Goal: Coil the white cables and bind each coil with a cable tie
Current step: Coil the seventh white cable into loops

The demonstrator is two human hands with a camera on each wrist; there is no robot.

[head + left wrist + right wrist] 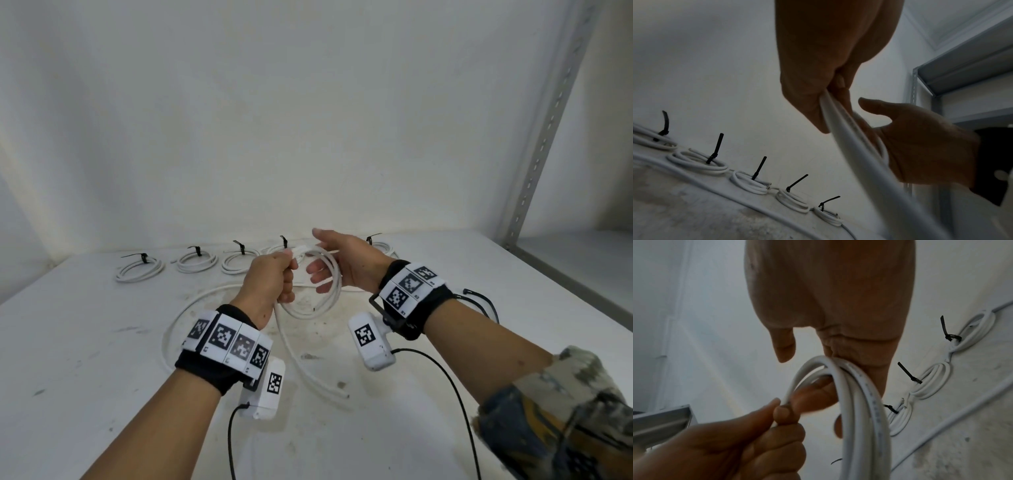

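White tabletop (85, 342), five tied coils (138, 267) along its back. Above it, our left hand (270, 279) pinches the cable (329, 274); our right hand (346, 263), fingers loose, carries the loops, which could spring apart.

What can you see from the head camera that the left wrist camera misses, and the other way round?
Only the head view shows both forearms with their marker wristbands, and the loose tail of the white cable trailing over the table. Only the left wrist view shows the grey shelf overhead and all five finished coils in a row, each with a black cable tie; in the head view the hands hide part of that row. Both show the left hand gripping the cable loops and the right hand open, loops hanging over its fingers.
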